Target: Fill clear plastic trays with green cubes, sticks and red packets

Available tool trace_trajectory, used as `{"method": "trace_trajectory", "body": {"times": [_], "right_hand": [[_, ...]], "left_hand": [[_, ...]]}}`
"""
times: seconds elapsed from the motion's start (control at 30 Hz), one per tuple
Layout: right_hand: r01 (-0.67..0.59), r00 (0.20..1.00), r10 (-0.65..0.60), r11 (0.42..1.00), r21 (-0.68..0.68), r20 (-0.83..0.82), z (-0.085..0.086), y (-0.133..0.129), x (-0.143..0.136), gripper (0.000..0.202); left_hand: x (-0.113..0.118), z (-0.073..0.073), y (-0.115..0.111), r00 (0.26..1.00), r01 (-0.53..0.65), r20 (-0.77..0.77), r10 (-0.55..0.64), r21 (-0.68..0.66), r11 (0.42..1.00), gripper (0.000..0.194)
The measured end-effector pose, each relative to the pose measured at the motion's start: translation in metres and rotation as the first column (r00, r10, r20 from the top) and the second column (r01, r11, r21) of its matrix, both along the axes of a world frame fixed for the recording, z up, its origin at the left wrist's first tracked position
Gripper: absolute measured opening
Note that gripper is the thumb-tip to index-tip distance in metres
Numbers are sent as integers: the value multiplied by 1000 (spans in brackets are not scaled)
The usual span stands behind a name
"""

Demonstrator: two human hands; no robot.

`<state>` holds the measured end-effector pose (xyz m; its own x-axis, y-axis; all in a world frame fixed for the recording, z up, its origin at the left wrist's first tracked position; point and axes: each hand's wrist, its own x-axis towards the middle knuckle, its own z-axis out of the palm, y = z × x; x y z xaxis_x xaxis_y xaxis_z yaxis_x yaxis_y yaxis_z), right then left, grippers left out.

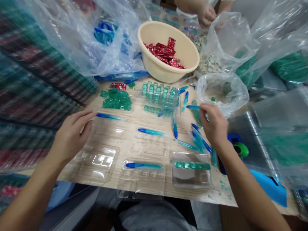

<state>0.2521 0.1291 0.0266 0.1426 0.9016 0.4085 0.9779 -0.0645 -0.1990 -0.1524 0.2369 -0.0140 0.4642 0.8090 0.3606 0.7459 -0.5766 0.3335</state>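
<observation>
At the table's (90, 105) left edge, the left hand (74, 132) curved, thumb and fingers parted, fingertips right at the blue pen (109, 116); whether they gripped it, I couldn't tell. Towards the right edge, the right hand (215, 123) had a second pen (193, 107) pinched tight! Clear trays (149, 186) lined the near edge, while a tub (156, 69) of red packets (163, 54) stood farther back.
</observation>
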Motion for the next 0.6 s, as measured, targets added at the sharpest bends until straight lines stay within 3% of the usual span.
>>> {"method": "trace_trajectory", "body": {"times": [0.07, 0.13, 0.2, 0.23, 0.3, 0.37, 0.43, 0.5, 0.6], "right_hand": [[179, 916, -66, 950, 255, -397, 16, -25, -18, 13], [289, 643, -8, 929, 232, -766, 27, -43, -39, 13], [228, 344, 37, 966, 121, -938, 29, -54, -63, 13], [154, 238, 37, 985, 76, -971, 28, -56, -74, 12], [-10, 116, 7, 1000, 6, -993, 21, -60, -98, 9], [-170, 68, -19, 985, -31, -998, 14, -63, -119, 6], [-301, 96, -36, 952, -64, -995, 8, -68, -133, 6], [-376, 207, -20, 921, -98, -978, 3, -74, -138, 9], [-372, 415, 44, 920, -125, -909, -3, -81, -134, 11]], "left_hand": [[9, 15, -23, 994, 32, 104, -28, -41, 999, 27], [24, 30, -47, 977, 100, 198, -83, -76, 992, 24], [44, 43, -70, 963, 177, 210, -168, -29, 984, 26], [53, 47, -81, 958, 216, 184, -218, 34, 976, 27], [67, 52, -99, 936, 318, 88, -340, 202, 926, 27], [69, 50, -113, 922, 379, -31, -385, 270, 885, 27], [58, 43, -124, 923, 385, -77, -377, 202, 901, 26], [34, 34, -129, 939, 343, -49, -340, 62, 937, 26], [-11, 20, -120, 985, 164, -38, -168, -89, 982, 26]]}}
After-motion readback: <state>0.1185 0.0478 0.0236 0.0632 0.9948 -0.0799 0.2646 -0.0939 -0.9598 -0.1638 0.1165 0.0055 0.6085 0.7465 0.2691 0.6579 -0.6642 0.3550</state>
